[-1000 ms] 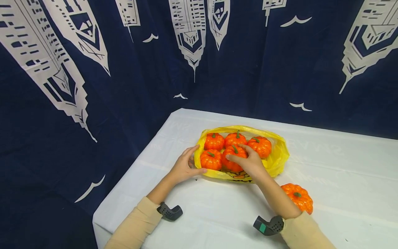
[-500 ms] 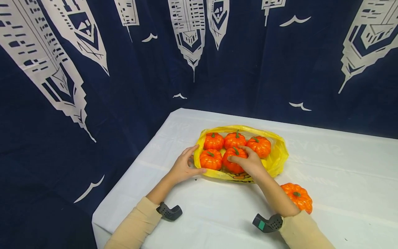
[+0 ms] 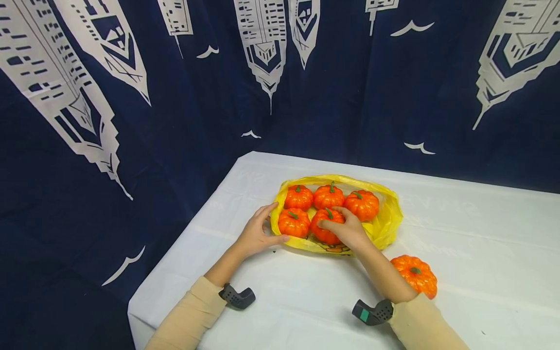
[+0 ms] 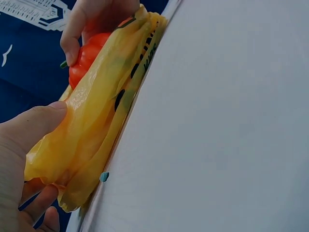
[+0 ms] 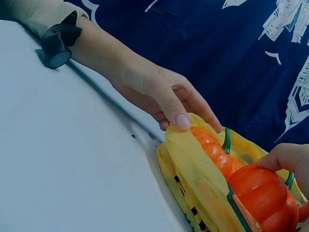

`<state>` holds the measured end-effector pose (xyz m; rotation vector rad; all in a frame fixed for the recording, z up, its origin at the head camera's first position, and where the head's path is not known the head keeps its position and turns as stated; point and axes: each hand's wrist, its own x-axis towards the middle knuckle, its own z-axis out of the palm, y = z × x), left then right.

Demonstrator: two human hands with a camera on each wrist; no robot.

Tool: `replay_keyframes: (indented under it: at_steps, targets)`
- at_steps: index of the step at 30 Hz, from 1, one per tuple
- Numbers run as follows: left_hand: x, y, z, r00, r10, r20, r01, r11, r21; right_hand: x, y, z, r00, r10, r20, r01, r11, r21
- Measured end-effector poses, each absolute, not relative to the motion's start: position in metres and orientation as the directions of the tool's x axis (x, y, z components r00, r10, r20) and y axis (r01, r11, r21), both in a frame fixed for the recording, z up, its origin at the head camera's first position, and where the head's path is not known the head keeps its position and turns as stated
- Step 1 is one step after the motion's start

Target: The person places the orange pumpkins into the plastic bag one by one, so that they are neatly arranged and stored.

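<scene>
A yellow plastic bag (image 3: 387,224) lies with its mouth open on the table, several small orange pumpkins with green stems inside it. My left hand (image 3: 255,234) holds the bag's left end, thumb on the near rim and fingers round the side; the left wrist view shows the thumb (image 4: 41,121) against the plastic. With thumb and fingers, my right hand (image 3: 352,231) grips the front middle pumpkin (image 3: 323,232), which sits within the bag. Beside it is the front left pumpkin (image 3: 294,223). The right hand's fingertips are partly hidden behind the gripped pumpkin.
Another pumpkin (image 3: 415,274) rests on the white-covered table (image 3: 490,253), right of the bag and partly behind the right forearm. A navy curtain (image 3: 332,97) with white building prints hangs behind the table. The table's left edge runs beside the left arm.
The gripped pumpkin has shifted slightly down toward the near rim of the bag, the right hand still on it. The left hand has stayed at the bag's end.
</scene>
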<state>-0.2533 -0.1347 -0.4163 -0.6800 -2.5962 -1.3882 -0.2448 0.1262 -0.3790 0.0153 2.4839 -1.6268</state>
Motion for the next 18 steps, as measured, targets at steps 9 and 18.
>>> replay_keyframes:
  at_steps: [9, 18]
  targets:
    - [-0.252, -0.133, -0.416, -0.891, 0.316, 0.327, 0.446, 0.469, 0.762, -0.245, 0.124, -0.385, -0.989, -0.063, -0.138, 0.099, 0.42, -0.902]
    - [-0.252, -0.134, -0.416, -0.884, 0.314, 0.347, 0.461, 0.46, 0.759, -0.243, 0.119, -0.393, -0.994, -0.039, -0.097, 0.068, 0.465, -0.883]
